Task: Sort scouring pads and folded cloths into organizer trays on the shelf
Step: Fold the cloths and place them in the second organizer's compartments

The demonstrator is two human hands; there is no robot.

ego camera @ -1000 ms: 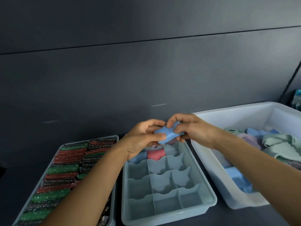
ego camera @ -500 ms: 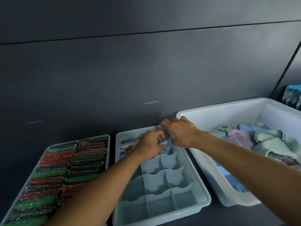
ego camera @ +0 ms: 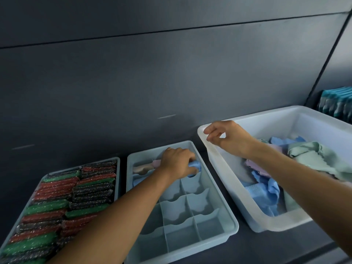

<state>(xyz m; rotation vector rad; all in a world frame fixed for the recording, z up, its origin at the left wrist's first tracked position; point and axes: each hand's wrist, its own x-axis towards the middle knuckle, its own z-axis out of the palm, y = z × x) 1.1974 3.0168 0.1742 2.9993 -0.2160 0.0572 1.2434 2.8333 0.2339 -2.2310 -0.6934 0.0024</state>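
Observation:
A pale blue divided organizer tray (ego camera: 231,228) lies in the middle of the dark shelf. My left hand (ego camera: 178,162) grips a folded blue cloth (ego camera: 195,166) and holds it down in a back compartment on the tray's right side. Pink and beige folded cloths (ego camera: 144,166) fill back compartments to its left. My right hand (ego camera: 226,139) hovers over the left rim of the white bin (ego camera: 209,149), fingers loosely curled and holding nothing. Loose blue, green and lilac cloths (ego camera: 266,193) lie in that bin.
A tray packed with several green, red and dark scouring pads (ego camera: 57,202) sits at the left. A dark wall panel (ego camera: 171,73) stands close behind everything. Teal striped items (ego camera: 337,103) show at the far right edge. The organizer's front compartments hold nothing.
My right hand let go of the blue cloth and moved right, up over the bin's rim. My left hand pushed the cloth down into the back compartment.

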